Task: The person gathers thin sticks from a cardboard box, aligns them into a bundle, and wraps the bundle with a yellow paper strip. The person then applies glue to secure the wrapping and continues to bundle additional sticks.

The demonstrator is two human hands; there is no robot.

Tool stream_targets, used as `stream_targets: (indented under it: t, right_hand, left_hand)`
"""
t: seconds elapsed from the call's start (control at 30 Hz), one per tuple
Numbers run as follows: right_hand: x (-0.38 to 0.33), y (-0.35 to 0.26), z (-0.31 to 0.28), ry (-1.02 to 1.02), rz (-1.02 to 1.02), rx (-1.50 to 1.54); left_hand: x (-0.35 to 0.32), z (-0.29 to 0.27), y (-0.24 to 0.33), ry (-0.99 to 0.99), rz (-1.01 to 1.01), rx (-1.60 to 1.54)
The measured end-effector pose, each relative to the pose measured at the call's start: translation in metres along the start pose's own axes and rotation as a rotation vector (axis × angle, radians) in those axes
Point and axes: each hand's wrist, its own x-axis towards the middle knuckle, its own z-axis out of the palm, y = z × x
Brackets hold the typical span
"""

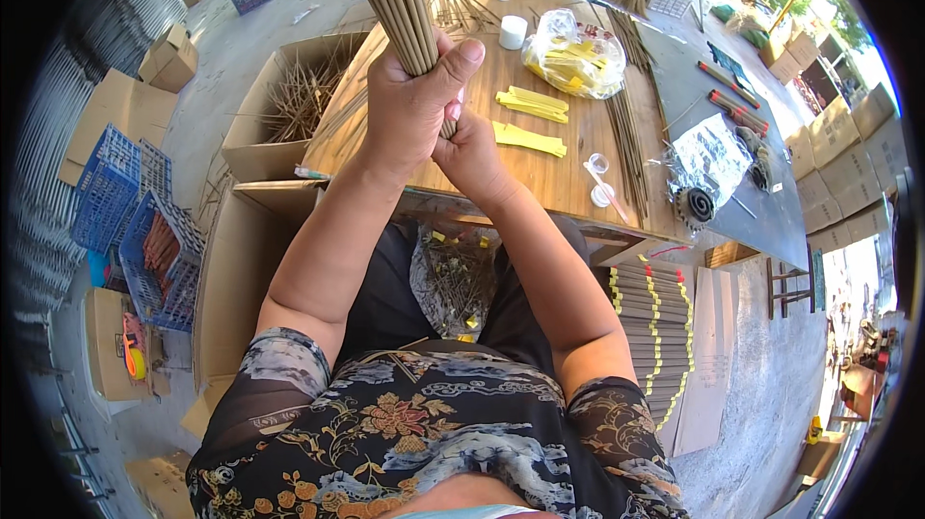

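The stick bundle (393, 8) rises at upper centre, left hand (409, 105) wrapped round it, right hand (472, 155) against it just below, fingers mostly hidden, so no telling whether they grip! Looks stiff, fairly light, probably brittle: best clasped low, full-fisted.

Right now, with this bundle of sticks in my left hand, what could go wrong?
The bundle extends well past the left hand, so sticks might slip free. The nearer yellow strips lie beside the right hand, which could brush them aside. The white container could topple if the bundle swings into it.
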Motion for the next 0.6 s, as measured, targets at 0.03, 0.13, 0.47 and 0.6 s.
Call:
stream_targets:
  t: [0.03,0.13,0.47,0.6]
  right_hand:
    - [0.002,0.009,-0.002,0.003,0.006,-0.004]
    - [0.003,0.046,-0.006,0.017,0.007,-0.003]
    - [-0.001,0.08,-0.004,0.035,0.169,-0.008]
    - [-0.002,0.102,-0.005,0.03,0.2,0.02]
  left_hand:
    - [0.002,-0.003,-0.009,-0.002,-0.004,0.032]
    - [0.006,-0.017,-0.046,-0.026,-0.043,0.137]
    - [0.014,-0.029,-0.092,0.11,-0.161,0.112]
    - [0.014,-0.031,-0.1,0.121,-0.156,0.055]
